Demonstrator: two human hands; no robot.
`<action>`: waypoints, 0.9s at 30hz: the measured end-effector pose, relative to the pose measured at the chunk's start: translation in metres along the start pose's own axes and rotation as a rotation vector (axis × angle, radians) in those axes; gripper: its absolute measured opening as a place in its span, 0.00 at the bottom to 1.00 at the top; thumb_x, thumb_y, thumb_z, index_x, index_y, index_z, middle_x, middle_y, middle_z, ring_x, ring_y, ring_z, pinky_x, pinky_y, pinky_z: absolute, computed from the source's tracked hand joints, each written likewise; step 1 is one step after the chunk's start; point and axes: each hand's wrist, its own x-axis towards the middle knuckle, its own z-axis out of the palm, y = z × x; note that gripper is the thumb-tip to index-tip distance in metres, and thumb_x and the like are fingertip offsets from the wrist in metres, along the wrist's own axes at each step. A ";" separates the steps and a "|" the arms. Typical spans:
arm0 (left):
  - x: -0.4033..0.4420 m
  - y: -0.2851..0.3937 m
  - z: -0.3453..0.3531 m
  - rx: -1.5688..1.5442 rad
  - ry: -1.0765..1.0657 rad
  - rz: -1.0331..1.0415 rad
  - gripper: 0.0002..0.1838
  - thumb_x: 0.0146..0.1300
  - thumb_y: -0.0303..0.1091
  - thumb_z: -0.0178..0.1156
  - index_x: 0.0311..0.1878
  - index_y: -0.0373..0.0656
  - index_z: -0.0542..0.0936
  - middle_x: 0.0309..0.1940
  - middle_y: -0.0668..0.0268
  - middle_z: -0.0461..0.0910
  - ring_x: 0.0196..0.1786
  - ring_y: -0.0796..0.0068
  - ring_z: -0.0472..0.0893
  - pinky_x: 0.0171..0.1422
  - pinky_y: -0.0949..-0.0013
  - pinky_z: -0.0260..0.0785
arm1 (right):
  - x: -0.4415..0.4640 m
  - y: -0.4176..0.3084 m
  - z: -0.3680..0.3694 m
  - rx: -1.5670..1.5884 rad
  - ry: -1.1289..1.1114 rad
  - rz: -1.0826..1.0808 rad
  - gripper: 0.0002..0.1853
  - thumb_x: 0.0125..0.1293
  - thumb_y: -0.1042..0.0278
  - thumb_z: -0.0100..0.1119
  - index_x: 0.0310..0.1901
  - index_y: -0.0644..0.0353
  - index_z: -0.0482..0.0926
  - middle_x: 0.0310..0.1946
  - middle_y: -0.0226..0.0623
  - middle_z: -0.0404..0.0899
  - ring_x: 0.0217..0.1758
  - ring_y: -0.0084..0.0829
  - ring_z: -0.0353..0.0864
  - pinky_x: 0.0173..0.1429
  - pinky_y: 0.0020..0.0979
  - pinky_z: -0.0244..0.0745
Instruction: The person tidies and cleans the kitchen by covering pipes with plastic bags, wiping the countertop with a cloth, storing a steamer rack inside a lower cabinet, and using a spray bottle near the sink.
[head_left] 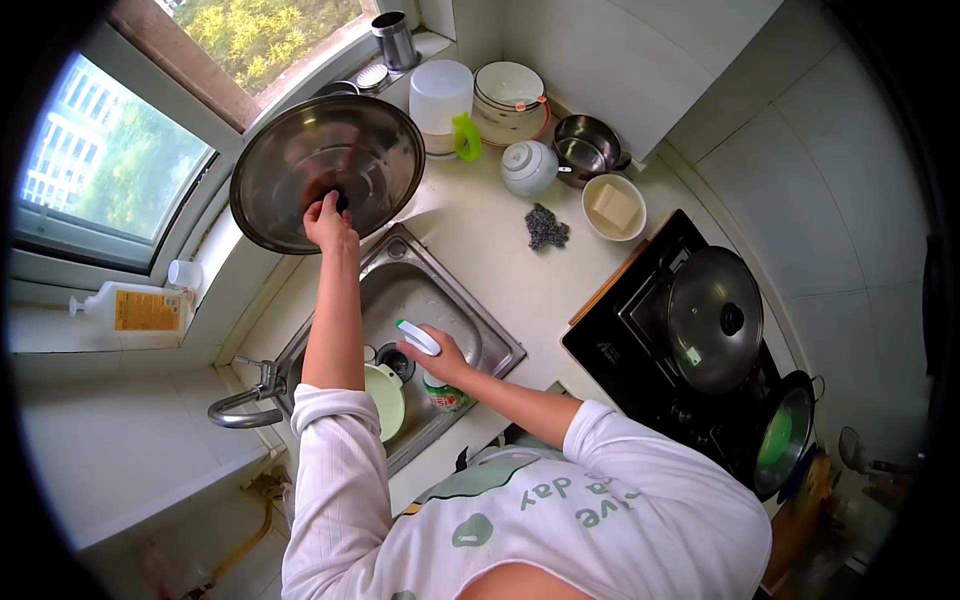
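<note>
My left hand (pixel 332 222) reaches far forward, its fingers closed around the dark knob of a large round metal lid (pixel 285 165). The lid is raised and tilted beside the window, above the sink's far corner. Over the metal sink (pixel 487 330), my right hand (pixel 442 357) grips a spray bottle (pixel 418 338) with a white head and green tip. Its green-labelled body shows below the hand. A pale green bowl (pixel 383 400) sits in the sink near the drain, partly hidden by my left forearm.
A faucet (pixel 245 405) stands at the sink's left. A steel wool scrubber (pixel 546 228), a bowl with a pale block (pixel 614 207), a small pot (pixel 588 147) and stacked bowls (pixel 508 85) occupy the counter. The stove (pixel 625 345) at right holds a covered pan (pixel 715 320).
</note>
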 end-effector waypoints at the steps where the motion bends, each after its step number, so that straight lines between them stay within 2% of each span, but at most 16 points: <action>1: -0.007 0.002 -0.004 -0.033 -0.059 0.028 0.18 0.52 0.27 0.70 0.38 0.50 0.70 0.36 0.73 0.73 0.37 0.77 0.72 0.35 0.70 0.65 | -0.002 -0.005 -0.001 0.016 -0.023 0.004 0.18 0.61 0.51 0.65 0.37 0.60 0.78 0.26 0.33 0.77 0.29 0.24 0.73 0.36 0.29 0.69; 4: -0.052 0.015 -0.015 -0.077 -0.142 0.070 0.15 0.54 0.26 0.66 0.38 0.48 0.69 0.36 0.72 0.73 0.36 0.78 0.73 0.35 0.71 0.66 | -0.011 -0.011 0.000 -0.020 -0.045 0.060 0.19 0.62 0.49 0.64 0.37 0.59 0.77 0.27 0.34 0.78 0.30 0.27 0.74 0.39 0.30 0.70; 6: -0.083 0.018 -0.022 -0.110 -0.317 0.082 0.14 0.54 0.25 0.65 0.38 0.47 0.69 0.35 0.69 0.73 0.34 0.77 0.74 0.34 0.73 0.68 | -0.019 -0.013 0.001 0.004 -0.052 0.067 0.20 0.62 0.47 0.63 0.38 0.59 0.78 0.30 0.36 0.78 0.33 0.30 0.75 0.42 0.32 0.70; 7: -0.094 0.012 -0.023 -0.030 -0.312 0.160 0.13 0.54 0.24 0.63 0.38 0.46 0.69 0.34 0.68 0.73 0.32 0.77 0.74 0.33 0.75 0.69 | -0.022 -0.015 0.002 -0.005 -0.054 0.061 0.21 0.61 0.47 0.63 0.39 0.60 0.78 0.30 0.38 0.79 0.33 0.32 0.78 0.41 0.34 0.71; 8: -0.106 0.007 -0.027 -0.045 -0.393 0.128 0.12 0.55 0.22 0.62 0.38 0.46 0.69 0.33 0.68 0.73 0.32 0.77 0.74 0.34 0.74 0.70 | -0.026 -0.018 0.003 -0.013 -0.055 0.054 0.21 0.60 0.47 0.63 0.39 0.60 0.78 0.31 0.40 0.81 0.33 0.35 0.80 0.41 0.35 0.72; 9: -0.119 0.002 -0.030 0.019 -0.494 0.168 0.12 0.55 0.22 0.62 0.37 0.45 0.69 0.33 0.68 0.73 0.32 0.77 0.75 0.34 0.74 0.71 | -0.028 -0.017 0.006 -0.029 -0.040 0.067 0.20 0.59 0.50 0.65 0.40 0.60 0.79 0.33 0.41 0.82 0.36 0.36 0.82 0.43 0.36 0.73; 11: -0.152 -0.007 -0.027 0.041 -0.584 0.035 0.11 0.55 0.21 0.61 0.37 0.45 0.70 0.33 0.68 0.72 0.32 0.77 0.75 0.34 0.75 0.71 | -0.029 0.006 0.014 0.021 -0.027 0.009 0.19 0.59 0.52 0.66 0.41 0.60 0.79 0.33 0.41 0.82 0.36 0.36 0.82 0.44 0.36 0.73; 12: -0.171 -0.009 -0.020 -0.003 -0.571 -0.138 0.11 0.55 0.21 0.61 0.37 0.44 0.71 0.33 0.68 0.72 0.32 0.77 0.75 0.34 0.76 0.71 | -0.030 0.013 0.015 0.071 -0.014 -0.050 0.19 0.58 0.54 0.67 0.43 0.60 0.79 0.33 0.42 0.82 0.36 0.36 0.82 0.44 0.35 0.73; 13: -0.188 -0.016 -0.016 0.034 -0.620 -0.153 0.11 0.55 0.21 0.61 0.37 0.44 0.71 0.34 0.68 0.72 0.32 0.77 0.75 0.34 0.76 0.71 | -0.034 0.008 0.008 0.101 -0.064 -0.055 0.18 0.57 0.60 0.67 0.46 0.61 0.78 0.34 0.42 0.82 0.38 0.35 0.82 0.46 0.34 0.74; 16: -0.224 -0.041 -0.005 0.138 -0.820 -0.198 0.11 0.53 0.21 0.61 0.39 0.43 0.72 0.37 0.66 0.73 0.34 0.77 0.75 0.35 0.76 0.72 | -0.040 0.023 0.013 0.033 0.029 -0.083 0.18 0.58 0.62 0.65 0.48 0.62 0.77 0.36 0.42 0.83 0.40 0.34 0.82 0.47 0.33 0.75; 17: -0.233 -0.051 0.001 0.132 -0.859 -0.216 0.12 0.52 0.21 0.61 0.38 0.43 0.72 0.37 0.66 0.73 0.35 0.77 0.75 0.35 0.75 0.72 | -0.041 0.027 0.011 0.026 -0.041 -0.034 0.20 0.59 0.62 0.66 0.51 0.61 0.76 0.42 0.42 0.82 0.46 0.35 0.80 0.51 0.35 0.74; 18: -0.241 -0.060 0.007 0.124 -0.895 -0.233 0.12 0.52 0.21 0.61 0.38 0.43 0.72 0.38 0.66 0.73 0.35 0.77 0.75 0.35 0.75 0.72 | -0.043 0.021 0.005 0.021 -0.037 -0.037 0.20 0.59 0.62 0.66 0.51 0.61 0.76 0.42 0.42 0.82 0.46 0.35 0.80 0.51 0.35 0.74; 20: -0.256 -0.071 0.020 0.158 -0.927 -0.259 0.12 0.51 0.22 0.61 0.37 0.43 0.72 0.38 0.67 0.73 0.36 0.77 0.75 0.36 0.74 0.72 | -0.048 0.003 -0.007 -0.063 -0.097 0.003 0.23 0.58 0.60 0.67 0.53 0.60 0.74 0.48 0.42 0.79 0.52 0.35 0.77 0.55 0.36 0.71; 22: -0.272 -0.081 0.035 0.185 -0.951 -0.234 0.12 0.49 0.22 0.62 0.36 0.43 0.72 0.37 0.67 0.73 0.35 0.79 0.74 0.35 0.76 0.70 | -0.048 0.030 -0.011 0.129 -0.114 -0.035 0.26 0.58 0.58 0.67 0.55 0.60 0.72 0.53 0.43 0.75 0.58 0.36 0.73 0.59 0.36 0.68; 24: -0.284 -0.091 0.048 0.192 -0.990 -0.249 0.12 0.49 0.23 0.62 0.36 0.43 0.73 0.35 0.68 0.73 0.34 0.80 0.73 0.34 0.77 0.70 | -0.041 0.055 -0.011 -0.084 -0.106 -0.105 0.28 0.59 0.56 0.68 0.57 0.60 0.71 0.56 0.42 0.74 0.60 0.35 0.72 0.60 0.36 0.67; 27: -0.293 -0.119 0.063 0.230 -1.020 -0.237 0.12 0.49 0.24 0.63 0.37 0.42 0.73 0.32 0.69 0.72 0.32 0.80 0.73 0.33 0.77 0.69 | -0.037 0.111 -0.008 -0.175 -0.136 -0.091 0.32 0.59 0.53 0.68 0.60 0.59 0.69 0.59 0.39 0.72 0.63 0.34 0.69 0.61 0.35 0.66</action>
